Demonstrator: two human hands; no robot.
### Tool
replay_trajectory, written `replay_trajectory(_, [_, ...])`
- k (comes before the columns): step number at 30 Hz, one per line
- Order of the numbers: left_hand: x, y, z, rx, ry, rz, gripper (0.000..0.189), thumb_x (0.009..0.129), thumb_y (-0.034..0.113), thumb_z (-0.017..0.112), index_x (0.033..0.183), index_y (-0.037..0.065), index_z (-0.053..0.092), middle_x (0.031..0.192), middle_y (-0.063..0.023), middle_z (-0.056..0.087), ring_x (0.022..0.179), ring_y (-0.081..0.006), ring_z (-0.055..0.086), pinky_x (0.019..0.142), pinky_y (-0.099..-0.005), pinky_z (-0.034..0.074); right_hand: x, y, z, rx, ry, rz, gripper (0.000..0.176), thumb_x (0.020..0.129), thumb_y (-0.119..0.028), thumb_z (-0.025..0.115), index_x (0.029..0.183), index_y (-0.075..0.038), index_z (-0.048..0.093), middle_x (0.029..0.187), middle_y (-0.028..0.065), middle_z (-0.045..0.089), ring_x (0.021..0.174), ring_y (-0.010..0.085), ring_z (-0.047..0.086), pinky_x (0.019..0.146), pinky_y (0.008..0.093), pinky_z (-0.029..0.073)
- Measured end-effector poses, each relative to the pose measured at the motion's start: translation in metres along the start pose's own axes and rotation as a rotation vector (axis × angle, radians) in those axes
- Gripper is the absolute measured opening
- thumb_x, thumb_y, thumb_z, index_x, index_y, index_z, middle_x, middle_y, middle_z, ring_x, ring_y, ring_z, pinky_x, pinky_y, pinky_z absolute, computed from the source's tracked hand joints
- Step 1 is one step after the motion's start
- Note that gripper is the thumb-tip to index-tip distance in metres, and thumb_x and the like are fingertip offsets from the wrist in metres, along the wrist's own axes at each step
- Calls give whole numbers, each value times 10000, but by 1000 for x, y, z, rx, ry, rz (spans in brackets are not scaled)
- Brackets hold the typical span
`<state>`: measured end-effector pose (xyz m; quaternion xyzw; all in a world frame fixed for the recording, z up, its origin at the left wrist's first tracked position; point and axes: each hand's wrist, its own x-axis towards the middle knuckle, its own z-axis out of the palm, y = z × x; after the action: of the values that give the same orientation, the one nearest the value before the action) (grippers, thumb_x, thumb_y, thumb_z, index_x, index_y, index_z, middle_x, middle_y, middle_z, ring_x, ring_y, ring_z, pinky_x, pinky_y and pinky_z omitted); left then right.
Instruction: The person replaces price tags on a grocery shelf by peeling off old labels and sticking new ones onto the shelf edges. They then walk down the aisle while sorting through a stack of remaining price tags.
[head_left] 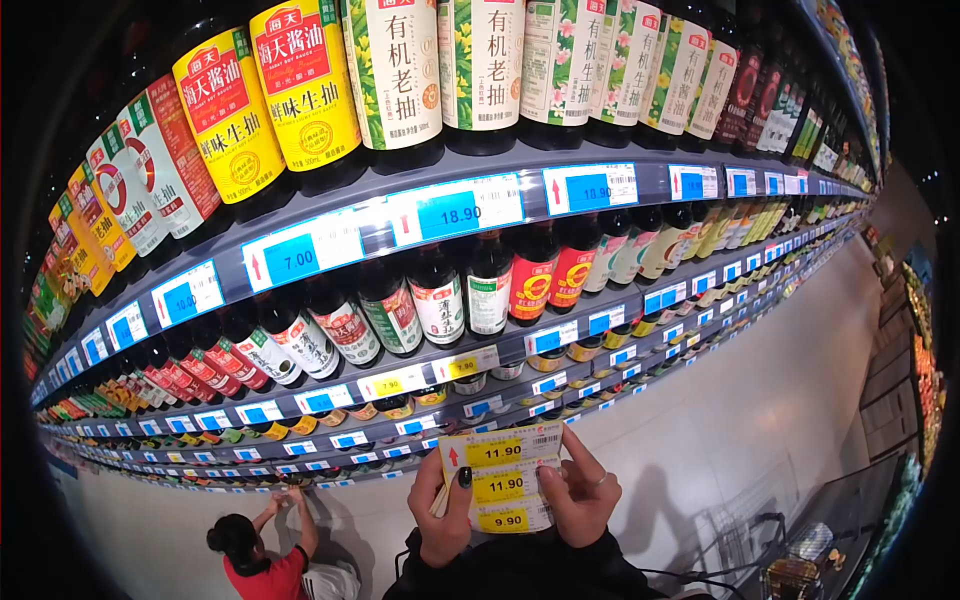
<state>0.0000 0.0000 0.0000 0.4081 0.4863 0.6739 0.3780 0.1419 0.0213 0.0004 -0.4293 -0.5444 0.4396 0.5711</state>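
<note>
Both my hands hold a sheet of yellow-and-white price labels [500,487] low in the middle of the head view. Three labels show, reading 11.90, 11.90 and 9.90, with a red arrow on the top one. My left hand [442,508] grips the left edge, its dark-nailed thumb on the front. At the right edge, my right hand [580,492] pinches the sheet, a ring on one finger. Beyond them runs a shelf strip [380,232] with blue-and-white price tags. Two yellow 7.90 tags [392,383] hang on the strip below, under dark sauce bottles [436,300].
Large bottles with yellow labels [305,85] and white labels [393,70] line the upper shelf. A person in a red top [265,572] is low at the left, arms raised toward the bottom shelves. A wire cart or basket [795,572] stands at lower right on the pale floor.
</note>
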Motion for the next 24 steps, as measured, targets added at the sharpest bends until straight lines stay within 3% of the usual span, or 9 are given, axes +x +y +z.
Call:
replay_trajectory(12, [7,-4,-1,36,-13,75,289,841,63,472,1101,-61,475,941,-91,561,794,-98,493,697,-236,399,11,-1,-1,-25,-34,-45,459,780,4,599,1221,13,471,710,101,645,593,77,595,542,193,446])
replay_trajectory(15, [10,-8,-9,76,-21,88,309,828,83,475,1103,-58,454,947,-80,550,849,-107,518,724,-237,413,20,-10,4,-64,-112,-64,459,783,-1,594,1223,12,468,724,101,649,599,82,600,558,204,457])
replay_trajectory(17, [9,-9,-11,54,80,95,326,826,79,471,1118,-61,437,956,-84,548,858,-110,515,727,-241,418,24,-12,7,-67,-168,-58,470,768,35,567,1222,54,447,676,83,639,603,72,587,586,196,442])
replay_trajectory(24, [10,-1,-13,22,82,91,342,826,86,483,1130,-59,425,984,-88,543,875,-111,510,729,-245,422,23,-9,12,-53,-179,-57,452,777,14,585,1216,14,476,715,86,649,611,74,598,574,215,468])
